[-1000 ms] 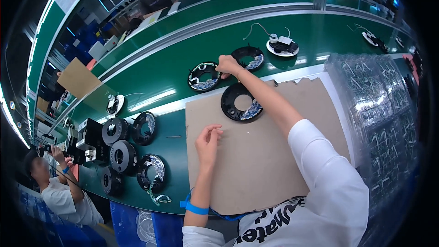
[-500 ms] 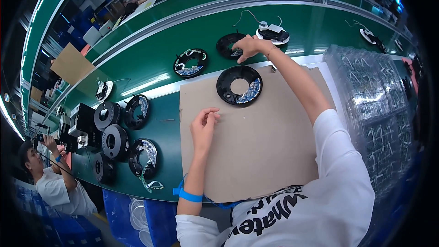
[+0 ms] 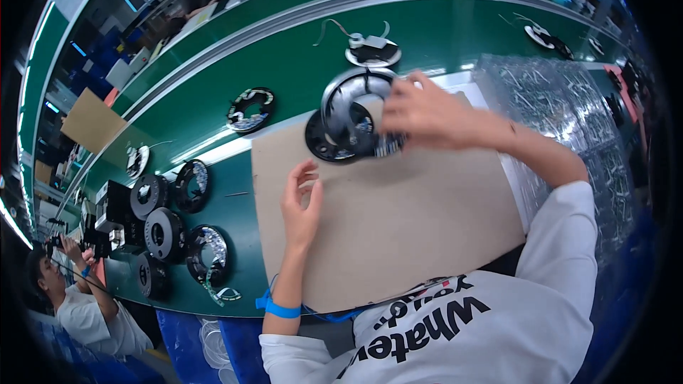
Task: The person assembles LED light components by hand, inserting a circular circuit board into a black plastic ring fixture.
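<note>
My right hand (image 3: 430, 114) grips a black ring-shaped plastic housing (image 3: 338, 89) by its right side. The ring is smeared by motion and tilted up, partly covering a second black ring-shaped housing (image 3: 321, 144) that lies on the brown cardboard sheet (image 3: 384, 220). Whether the two rings touch, I cannot tell. Blue and white small parts show inside the lower one. My left hand (image 3: 302, 203) hovers over the cardboard's left part, near the lower ring, with thumb and fingers apart and nothing in it. A blue wrist strap (image 3: 279, 306) circles my left wrist.
Left on the green bench are several black ring housings (image 3: 165, 235) and a thin tool (image 3: 236, 193). Another ring (image 3: 251, 109) and a white round part with wires (image 3: 373, 53) lie farther back. Clear plastic trays (image 3: 562, 114) flank the right. A person (image 3: 78, 291) stands far left.
My right hand has picked up the ring from the back of the bench and brought it over the one on the cardboard. My left hand's fingers have spread. The view has shifted.
</note>
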`<move>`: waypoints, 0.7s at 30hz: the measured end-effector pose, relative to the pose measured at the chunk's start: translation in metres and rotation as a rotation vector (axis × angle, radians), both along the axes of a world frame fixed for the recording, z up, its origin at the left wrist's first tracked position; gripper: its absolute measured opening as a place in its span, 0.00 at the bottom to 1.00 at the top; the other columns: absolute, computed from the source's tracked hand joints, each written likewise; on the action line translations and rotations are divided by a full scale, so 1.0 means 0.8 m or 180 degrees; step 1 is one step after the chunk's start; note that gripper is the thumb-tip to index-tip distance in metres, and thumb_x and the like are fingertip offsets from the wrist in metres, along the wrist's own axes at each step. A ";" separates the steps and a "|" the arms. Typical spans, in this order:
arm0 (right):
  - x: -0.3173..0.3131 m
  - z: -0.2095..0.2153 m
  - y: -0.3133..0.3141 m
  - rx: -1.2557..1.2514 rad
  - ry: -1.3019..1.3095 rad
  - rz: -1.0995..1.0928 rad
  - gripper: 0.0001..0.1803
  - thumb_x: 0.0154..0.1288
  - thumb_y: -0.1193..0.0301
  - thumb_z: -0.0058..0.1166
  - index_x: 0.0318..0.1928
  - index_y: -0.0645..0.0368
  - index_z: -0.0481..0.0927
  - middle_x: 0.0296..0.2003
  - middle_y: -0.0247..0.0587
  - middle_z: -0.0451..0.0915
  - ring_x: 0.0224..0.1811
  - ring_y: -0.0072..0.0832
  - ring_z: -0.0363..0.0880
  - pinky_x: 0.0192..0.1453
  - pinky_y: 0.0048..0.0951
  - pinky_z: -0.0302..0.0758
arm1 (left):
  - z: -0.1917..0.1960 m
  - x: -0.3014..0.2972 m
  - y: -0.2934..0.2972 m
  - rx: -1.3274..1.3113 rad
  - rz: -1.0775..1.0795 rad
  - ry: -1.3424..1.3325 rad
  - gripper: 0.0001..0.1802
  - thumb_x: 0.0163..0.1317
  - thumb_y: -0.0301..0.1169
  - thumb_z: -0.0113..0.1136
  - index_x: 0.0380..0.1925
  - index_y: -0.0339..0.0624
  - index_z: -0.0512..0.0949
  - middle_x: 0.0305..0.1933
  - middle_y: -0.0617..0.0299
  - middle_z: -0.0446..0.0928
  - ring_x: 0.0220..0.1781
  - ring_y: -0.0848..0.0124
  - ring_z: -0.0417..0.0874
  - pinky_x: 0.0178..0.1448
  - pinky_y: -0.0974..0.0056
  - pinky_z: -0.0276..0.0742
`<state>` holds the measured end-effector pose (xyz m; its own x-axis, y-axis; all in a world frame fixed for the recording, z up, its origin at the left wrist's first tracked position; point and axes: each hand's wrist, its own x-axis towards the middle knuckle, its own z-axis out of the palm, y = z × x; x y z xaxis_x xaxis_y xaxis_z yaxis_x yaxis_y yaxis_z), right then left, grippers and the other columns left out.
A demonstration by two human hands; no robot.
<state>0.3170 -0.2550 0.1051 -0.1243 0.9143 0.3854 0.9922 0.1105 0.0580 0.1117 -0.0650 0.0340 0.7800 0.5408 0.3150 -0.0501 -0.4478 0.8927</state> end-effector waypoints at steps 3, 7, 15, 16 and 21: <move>-0.067 -0.024 -0.053 -0.0625 0.0205 -0.0160 0.23 0.41 0.56 0.63 0.40 0.49 0.76 0.34 0.31 0.72 0.43 0.31 0.66 0.49 0.41 0.59 | 0.009 0.001 -0.027 0.0093 -0.0697 0.0026 0.30 0.52 0.26 0.56 0.58 0.39 0.62 0.61 0.53 0.65 0.61 0.61 0.67 0.61 0.59 0.63; -0.108 -0.085 -0.078 -0.0489 0.0793 -0.0316 0.22 0.46 0.53 0.60 0.37 0.52 0.76 0.33 0.32 0.72 0.42 0.30 0.67 0.51 0.45 0.58 | 0.011 0.004 -0.068 0.1073 -0.1465 0.0323 0.35 0.47 0.30 0.62 0.58 0.38 0.63 0.63 0.47 0.61 0.67 0.52 0.58 0.67 0.53 0.54; -0.073 -0.075 -0.148 -0.0107 0.0402 -0.1182 0.14 0.51 0.60 0.54 0.33 0.57 0.74 0.32 0.38 0.74 0.38 0.32 0.72 0.49 0.39 0.64 | 0.007 -0.002 -0.109 0.2242 -0.2028 0.0744 0.24 0.47 0.26 0.63 0.48 0.41 0.72 0.59 0.50 0.65 0.68 0.44 0.53 0.66 0.47 0.53; -0.049 -0.066 -0.180 -0.0322 0.0305 -0.1712 0.12 0.51 0.63 0.53 0.33 0.58 0.74 0.31 0.38 0.74 0.37 0.32 0.73 0.48 0.37 0.65 | 0.005 -0.001 -0.111 0.2420 -0.2022 0.0856 0.19 0.48 0.25 0.62 0.43 0.42 0.75 0.58 0.51 0.66 0.68 0.44 0.53 0.65 0.46 0.54; 0.039 -0.074 -0.446 0.0773 -0.0229 -0.4526 0.18 0.49 0.72 0.49 0.44 0.53 0.79 0.41 0.42 0.79 0.46 0.40 0.76 0.51 0.40 0.72 | 0.008 -0.004 -0.113 0.2069 -0.1858 0.0733 0.07 0.51 0.22 0.56 0.32 0.40 0.78 0.54 0.50 0.69 0.66 0.44 0.58 0.64 0.47 0.56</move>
<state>0.3479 -0.6115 0.0462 0.7928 0.1918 0.5785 0.2455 -0.9693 -0.0150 0.1088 -0.1554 0.0401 0.9561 -0.1910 0.2224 -0.2788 -0.8268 0.4885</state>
